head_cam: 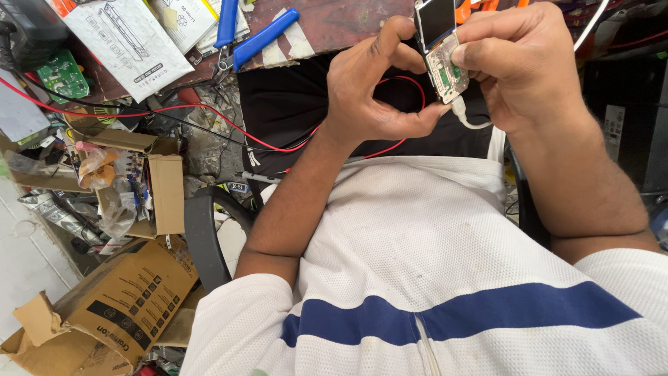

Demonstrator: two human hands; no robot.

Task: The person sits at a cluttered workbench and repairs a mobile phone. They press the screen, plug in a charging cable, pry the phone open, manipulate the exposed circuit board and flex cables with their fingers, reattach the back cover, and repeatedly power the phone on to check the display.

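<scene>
- Two bare hands are raised above the person's lap, both closed on one small opened handset (441,50) with a dark screen and an exposed circuit board.
- Nearest the camera: white shirt with a blue stripe (445,278), both forearms crossing it.
- Left hand (372,87): fingers curled, thumb and forefinger pinching the left edge and lower end of the handset.
- Right hand (525,63): fingers folded, thumb pressed on the right edge of the board.
- A white cable (467,120) hangs from the lower end of the handset, between the two hands.
- Beneath the hands: black cloth (292,104), with a red wire (278,147) lying across it.
- To the left on the floor: torn cardboard boxes (118,306) and an open carton holding plastic bags (149,188).
- Farthest, on the cluttered bench: blue-handled pliers (254,38), printed white paper sheets (129,42), and a green circuit board (61,75) at the left edge.
</scene>
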